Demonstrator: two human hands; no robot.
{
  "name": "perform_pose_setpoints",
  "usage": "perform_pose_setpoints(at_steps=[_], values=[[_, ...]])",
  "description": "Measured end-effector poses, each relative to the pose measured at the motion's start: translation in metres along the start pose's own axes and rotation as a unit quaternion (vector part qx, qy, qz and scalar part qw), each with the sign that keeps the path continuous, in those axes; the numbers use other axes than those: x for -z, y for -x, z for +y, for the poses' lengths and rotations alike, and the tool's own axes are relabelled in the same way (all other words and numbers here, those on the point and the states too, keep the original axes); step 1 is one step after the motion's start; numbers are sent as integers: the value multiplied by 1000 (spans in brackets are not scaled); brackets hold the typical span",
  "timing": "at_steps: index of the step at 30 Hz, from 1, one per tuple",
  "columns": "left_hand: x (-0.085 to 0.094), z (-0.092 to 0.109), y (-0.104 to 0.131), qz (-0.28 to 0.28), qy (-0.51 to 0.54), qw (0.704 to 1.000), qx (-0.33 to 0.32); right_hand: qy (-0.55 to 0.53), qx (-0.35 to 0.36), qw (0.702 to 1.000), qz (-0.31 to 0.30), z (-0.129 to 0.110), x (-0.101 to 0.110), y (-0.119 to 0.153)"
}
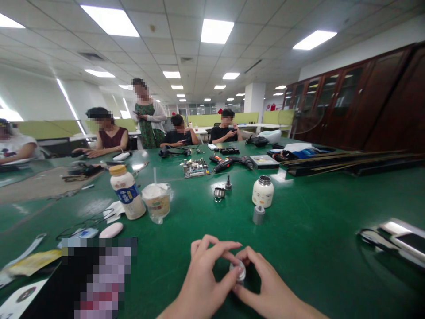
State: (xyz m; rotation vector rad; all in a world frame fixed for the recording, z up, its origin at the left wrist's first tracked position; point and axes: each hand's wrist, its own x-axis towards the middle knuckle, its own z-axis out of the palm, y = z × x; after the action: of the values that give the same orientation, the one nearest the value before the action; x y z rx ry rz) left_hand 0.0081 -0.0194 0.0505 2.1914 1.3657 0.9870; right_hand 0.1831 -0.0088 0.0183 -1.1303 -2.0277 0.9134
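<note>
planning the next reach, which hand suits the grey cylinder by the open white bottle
Right, probably: the right hand is nearer the grey cylinder; the left hand lies farther left. Both are on a small metallic piece, so the right must first let go.

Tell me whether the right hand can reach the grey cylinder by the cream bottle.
Probably yes: nothing shows between the right hand and the grey cylinder but green table, though that hand is holding a small silvery piece with the left hand.
</note>
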Motion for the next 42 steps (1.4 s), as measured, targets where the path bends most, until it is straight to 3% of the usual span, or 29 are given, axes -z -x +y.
perform_pose_setpoints(at_steps=[12, 14, 17, 22, 25, 27, 31, 35, 42], values=[[3, 2, -5, 11, 24, 1000, -7, 3, 5, 1000, 5, 4, -1, 1], [9, -1, -10, 36, 26, 999, -4, 1, -2, 1000, 3, 4, 0, 2], [17, -17, -18, 90, 8, 995, 30, 0, -12, 1000, -1, 3, 1, 2], [8, -57, -20, 30, -42, 995, 83, 1, -16, 1000, -2, 1, 2, 0], [4, -65, -18, 23, -45, 995, 81, 3, -19, 1000, 0, 2, 1, 0], [7, -58, -19, 49, -35, 996, 65, 4, -19, 1000, -1, 2, 1, 0], [20, -23, -18, 94, -4, 996, 3, 6, -17, 1000, -3, 1, 1, 0], [17, 1, -10, 25, 24, 999, -9, 4, -11, 1000, -2, 0, 2, 1], [8, 1, -2, -23, 48, 998, -26, 5, 0, 1000, 12, 2, -1, 1]])
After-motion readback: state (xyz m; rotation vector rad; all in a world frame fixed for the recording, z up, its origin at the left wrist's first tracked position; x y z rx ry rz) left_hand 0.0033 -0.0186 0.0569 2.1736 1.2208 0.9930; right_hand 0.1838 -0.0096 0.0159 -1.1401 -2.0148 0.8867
